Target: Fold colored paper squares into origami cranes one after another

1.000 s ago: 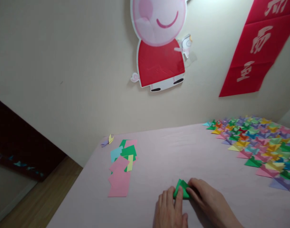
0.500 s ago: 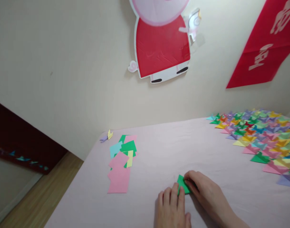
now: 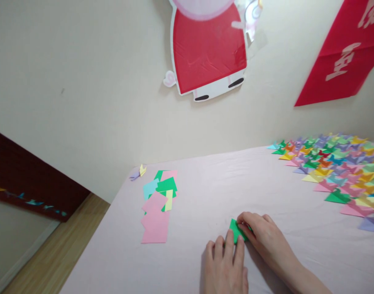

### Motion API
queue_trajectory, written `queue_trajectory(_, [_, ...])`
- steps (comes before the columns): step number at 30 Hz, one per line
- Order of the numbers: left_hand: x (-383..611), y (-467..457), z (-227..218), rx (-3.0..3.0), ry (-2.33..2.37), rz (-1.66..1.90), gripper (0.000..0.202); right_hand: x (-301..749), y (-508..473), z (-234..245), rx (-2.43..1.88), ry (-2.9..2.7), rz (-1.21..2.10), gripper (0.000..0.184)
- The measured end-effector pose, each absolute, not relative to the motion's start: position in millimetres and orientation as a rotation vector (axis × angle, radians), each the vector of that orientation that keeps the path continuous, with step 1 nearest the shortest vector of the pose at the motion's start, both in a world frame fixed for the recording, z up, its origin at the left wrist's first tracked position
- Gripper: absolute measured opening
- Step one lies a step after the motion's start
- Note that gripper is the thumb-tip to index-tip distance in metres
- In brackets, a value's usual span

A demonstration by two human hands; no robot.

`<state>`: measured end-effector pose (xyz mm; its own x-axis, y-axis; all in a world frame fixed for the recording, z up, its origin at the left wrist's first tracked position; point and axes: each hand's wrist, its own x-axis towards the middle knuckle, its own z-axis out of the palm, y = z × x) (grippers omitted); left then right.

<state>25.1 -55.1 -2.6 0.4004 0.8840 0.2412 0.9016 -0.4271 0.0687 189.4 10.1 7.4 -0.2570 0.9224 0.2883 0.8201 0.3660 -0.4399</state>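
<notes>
A small folded piece of green paper point(image 3: 236, 231) lies on the pink-covered table near the front. My left hand point(image 3: 225, 263) rests palm down, its outstretched fingers slightly apart and the fingertips on the paper's lower left edge. At the paper's right side, my right hand point(image 3: 268, 239) pinches it between thumb and fingers, covering part of it. How the paper is folded beneath the fingers is partly hidden.
Several loose paper sheets, including a pink sheet point(image 3: 156, 228), lie left of my hands. Rows of colourful folded paper birds point(image 3: 337, 169) cover the table's right. Two small folded pieces point(image 3: 138, 173) sit at the far left corner. Behind rises a wall point(image 3: 119, 81) with a red banner point(image 3: 334, 57).
The view has tilted down slightly, so the wall figure sits higher. My left fingers have spread a little on the green paper, while my right hand keeps its pinch.
</notes>
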Motion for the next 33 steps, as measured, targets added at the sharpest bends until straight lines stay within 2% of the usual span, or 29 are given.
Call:
queue_trajectory(10, [26,-10,13,-2.617,-1.548,-0.349,0.056,190,55,3,-1.544,-2.149,0.238,0.016])
queue_trajectory(15, [40,3,3,-2.579,-1.538,-0.345,0.062,189,70,4,-1.571,-2.077,0.313,0.017])
queue_trajectory(21, [41,2,-3,-2.649,-1.563,-0.263,0.056,191,69,2,-1.544,-2.044,0.324,0.018])
queue_trajectory(33, [40,4,5,-2.687,-1.628,-0.289,0.056,191,69,-3,-1.550,-2.064,0.237,0.020])
